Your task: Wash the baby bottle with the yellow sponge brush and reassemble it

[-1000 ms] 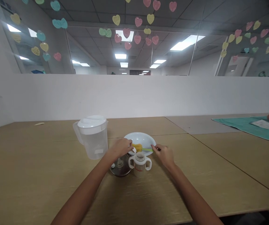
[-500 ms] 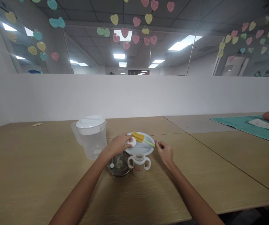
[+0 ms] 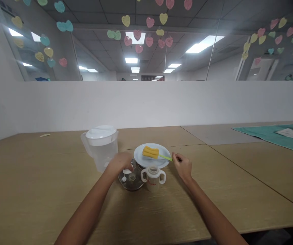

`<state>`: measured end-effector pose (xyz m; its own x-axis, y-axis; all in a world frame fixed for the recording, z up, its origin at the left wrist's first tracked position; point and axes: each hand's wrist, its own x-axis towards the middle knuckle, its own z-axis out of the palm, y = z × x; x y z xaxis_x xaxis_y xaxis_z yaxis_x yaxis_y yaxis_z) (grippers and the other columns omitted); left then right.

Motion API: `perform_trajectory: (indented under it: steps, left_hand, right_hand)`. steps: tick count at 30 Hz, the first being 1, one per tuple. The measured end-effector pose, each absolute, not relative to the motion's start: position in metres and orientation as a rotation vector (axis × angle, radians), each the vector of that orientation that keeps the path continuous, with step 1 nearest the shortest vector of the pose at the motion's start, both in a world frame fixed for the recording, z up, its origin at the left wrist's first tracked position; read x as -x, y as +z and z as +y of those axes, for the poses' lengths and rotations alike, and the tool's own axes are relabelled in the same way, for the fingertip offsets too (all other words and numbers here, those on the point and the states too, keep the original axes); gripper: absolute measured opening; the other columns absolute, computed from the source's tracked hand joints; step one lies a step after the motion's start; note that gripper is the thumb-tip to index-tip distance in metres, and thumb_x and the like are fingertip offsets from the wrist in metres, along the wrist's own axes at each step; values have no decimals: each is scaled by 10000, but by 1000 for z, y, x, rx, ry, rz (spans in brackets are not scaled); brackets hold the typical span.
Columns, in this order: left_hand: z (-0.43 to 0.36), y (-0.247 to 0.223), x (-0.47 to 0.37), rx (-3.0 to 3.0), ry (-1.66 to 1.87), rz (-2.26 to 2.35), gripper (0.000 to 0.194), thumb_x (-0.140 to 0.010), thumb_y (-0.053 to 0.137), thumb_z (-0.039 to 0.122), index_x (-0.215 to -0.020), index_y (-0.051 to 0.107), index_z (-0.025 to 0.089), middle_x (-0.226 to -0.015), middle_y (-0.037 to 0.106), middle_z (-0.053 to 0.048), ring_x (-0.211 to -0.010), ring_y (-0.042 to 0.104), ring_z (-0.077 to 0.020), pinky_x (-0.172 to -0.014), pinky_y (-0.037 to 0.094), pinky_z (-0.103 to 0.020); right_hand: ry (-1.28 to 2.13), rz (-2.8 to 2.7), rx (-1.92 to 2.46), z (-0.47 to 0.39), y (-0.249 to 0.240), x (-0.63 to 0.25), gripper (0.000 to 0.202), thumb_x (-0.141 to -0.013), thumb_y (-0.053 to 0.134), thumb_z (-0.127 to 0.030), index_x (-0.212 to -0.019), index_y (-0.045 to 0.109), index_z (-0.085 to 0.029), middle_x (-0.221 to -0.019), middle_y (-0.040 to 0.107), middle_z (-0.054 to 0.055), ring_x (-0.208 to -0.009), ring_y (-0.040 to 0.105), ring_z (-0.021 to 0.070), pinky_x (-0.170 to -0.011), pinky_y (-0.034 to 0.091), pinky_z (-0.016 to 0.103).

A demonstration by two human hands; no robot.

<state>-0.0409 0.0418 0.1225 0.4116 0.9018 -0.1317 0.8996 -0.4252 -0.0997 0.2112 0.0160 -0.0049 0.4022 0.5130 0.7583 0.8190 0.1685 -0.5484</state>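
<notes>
A hand could pass freely over the surface (image 3: 238, 190) to the right, or between the forearms on the near side. The middle is tight: the two-handled cup (image 3: 153, 181) stands before the plate (image 3: 166, 153), the metal tray (image 3: 133, 188) just left. The brush (image 3: 151, 152) crosses the plate's right rim; the tall pitcher (image 3: 102, 149) blocks the far left of the tray, and the wall (image 3: 146, 105) bounds the far side.

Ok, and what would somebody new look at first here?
Probably the yellow sponge brush with a green handle, held in the right hand, showing against the rounded white plate. Next, the translucent plastic pitcher with a white lid, left of the plate. Colourful paper hearts dot the glass above the white wall.
</notes>
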Motion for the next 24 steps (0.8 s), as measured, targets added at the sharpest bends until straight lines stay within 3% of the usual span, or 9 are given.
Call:
perform_trajectory:
  steps: [6,14,19,24]
  left_hand:
    - [43,108,29,2658,386,-1630,312,-572,723,370,-826,706,190,-826,709,-91,-777,655,-246,-633,488,-267]
    - [33,103,18,2599,441,-1576,432,-577,741,400,-898,682,118,-963,682,-183,-872,642,-322,-684,499,-344]
    - [6,130,22,2649,194,-1458,312,-836,474,370,-891,654,121,-927,680,-160,-870,638,-293,-684,468,-339]
    - [-13,140,24,2792,46,-1371,413,-909,284,402,-930,606,145,-924,667,-137,-849,630,-261,-675,443,-322]
  right_hand:
    - [-355,-1242,1527,17,-5,-212,518,-852,361,-493,-504,554,-161,-457,479,-6,-458,336,84,-493,227,220]
    - [-370,-1224,1560,16,-4,-211,531,-851,359,-504,-499,561,-161,-455,500,2,-441,334,83,-488,228,224]
    - [-251,-1343,1462,9,0,-210,495,-881,340,-464,-577,584,-159,-523,567,21,-484,445,101,-515,312,212]
    - [-355,-1578,1229,5,-4,-207,281,-852,414,-330,-818,638,-163,-759,669,62,-686,592,151,-646,426,239]
